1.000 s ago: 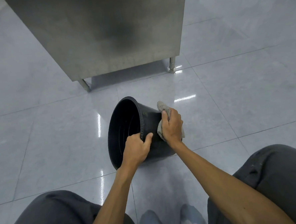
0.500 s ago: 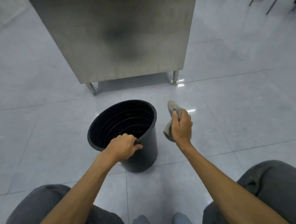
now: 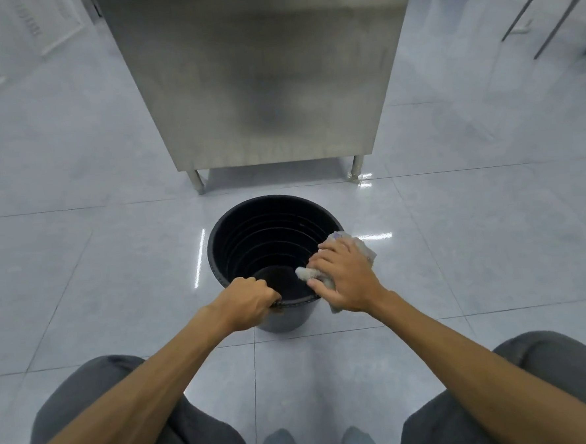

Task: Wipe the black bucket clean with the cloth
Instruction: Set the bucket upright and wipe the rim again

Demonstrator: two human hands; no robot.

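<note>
The black bucket [image 3: 251, 231] stands upright on the tiled floor in front of me, its ribbed inside facing up. My left hand [image 3: 246, 302] is closed on the near rim. My right hand [image 3: 344, 277] lies flat over the right rim and presses a grey-white cloth [image 3: 363, 248] onto it. One end of the cloth hangs inside the bucket, the rest drapes down the outer wall under my palm.
A stainless steel cabinet [image 3: 262, 79] on short legs stands just behind the bucket. Thin metal chair legs [image 3: 543, 11] are at the far right. My knees in grey trousers [image 3: 548, 377] and my shoes [image 3: 319, 443] fill the bottom of the view.
The bucket went from lying tilted on its side to standing upright. My right hand carried the cloth from the outer wall, through the air, onto the right rim.
</note>
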